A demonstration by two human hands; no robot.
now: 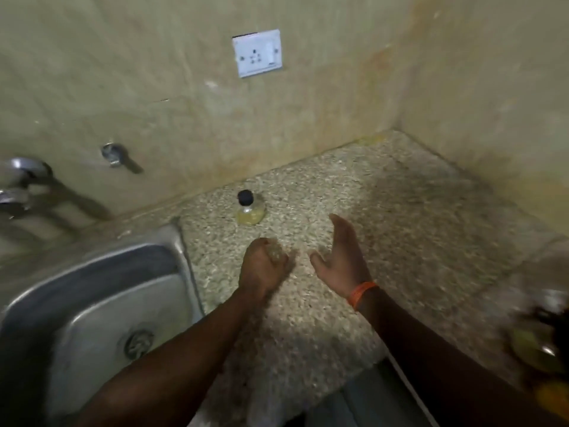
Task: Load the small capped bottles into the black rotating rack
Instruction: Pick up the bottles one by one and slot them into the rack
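Observation:
A small clear bottle (250, 208) with a black cap and yellowish contents stands upright on the speckled counter near the back wall. My left hand (261, 268) is closed in a fist just in front of it, around what looks like a small clear bottle (278, 253); blur hides its cap. My right hand (341, 257) is open beside it, palm turned left, fingers apart and holding nothing, with an orange band on the wrist. The black rack (543, 332) is a dark blur at the right edge, with yellowish bottles in it.
A steel sink (92, 303) takes up the lower left, with taps (18, 183) on the wall above it. A white wall socket (257, 52) is above the counter. The counter (400, 226) runs into a wall corner at the back right.

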